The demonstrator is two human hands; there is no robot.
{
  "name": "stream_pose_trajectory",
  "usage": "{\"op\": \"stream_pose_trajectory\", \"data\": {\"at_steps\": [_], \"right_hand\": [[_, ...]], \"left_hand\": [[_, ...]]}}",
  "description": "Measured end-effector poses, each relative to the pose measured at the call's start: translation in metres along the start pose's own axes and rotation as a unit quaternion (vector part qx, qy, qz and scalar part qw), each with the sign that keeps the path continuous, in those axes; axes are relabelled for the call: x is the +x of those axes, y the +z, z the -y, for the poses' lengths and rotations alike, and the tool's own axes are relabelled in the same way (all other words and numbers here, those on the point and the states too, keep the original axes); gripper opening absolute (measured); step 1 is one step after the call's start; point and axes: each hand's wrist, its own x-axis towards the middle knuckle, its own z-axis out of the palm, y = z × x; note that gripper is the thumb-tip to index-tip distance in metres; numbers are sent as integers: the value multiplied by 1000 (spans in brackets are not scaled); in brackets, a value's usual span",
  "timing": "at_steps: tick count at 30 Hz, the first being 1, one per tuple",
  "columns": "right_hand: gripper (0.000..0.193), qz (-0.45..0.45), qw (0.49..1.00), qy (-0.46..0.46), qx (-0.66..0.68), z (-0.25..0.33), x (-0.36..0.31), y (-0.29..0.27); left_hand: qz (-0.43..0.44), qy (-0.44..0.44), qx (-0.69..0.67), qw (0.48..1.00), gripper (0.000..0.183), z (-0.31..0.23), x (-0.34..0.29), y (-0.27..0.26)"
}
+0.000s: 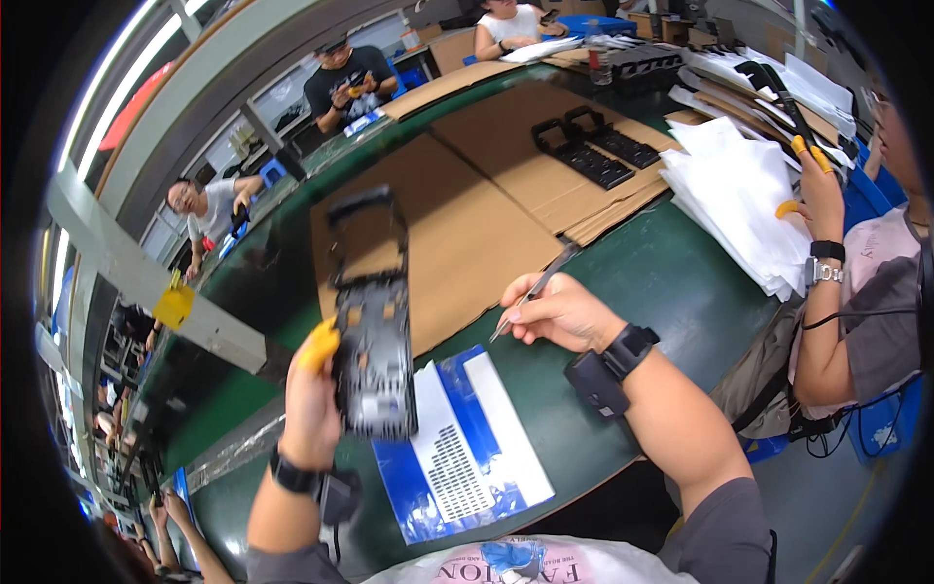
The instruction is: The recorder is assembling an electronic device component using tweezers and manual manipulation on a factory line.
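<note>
My left hand (311, 404), with yellow covers on its fingertips, is closed around the left edge of a black plastic housing (375, 355). The part is held up off the table and tilted, its open loop-shaped end pointing away from me. In my right hand (569, 311) a pair of metal tweezers (553, 268) is pinched, tips pointing down and left. Nothing can be made out between those tips. Below the hands, a blue sheet (404, 511) lies on the table, bearing a white backing sheet (455, 477) with rows of small dark stickers.
Brown cardboard (467, 234) covers part of the green table (623, 258). Two similar black housings (593, 156) lie on its far right. White foam sheets (730, 195) are piled at the right, beside a co-worker's hand (822, 200). Other people sit across the table.
</note>
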Motion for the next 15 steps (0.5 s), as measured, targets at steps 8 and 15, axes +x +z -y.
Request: {"op": "stream_pose_trajectory", "data": {"at_steps": [8,15], "right_hand": [[9,-43,996,12,-75,-41,-22,121],[14,-214,964,-16,-159,-90,-29,135]], "left_hand": [[-104,86,-5,991,33,17,-97,-74],[-139,-2,-91,986,38,45,-97,-86]]}}
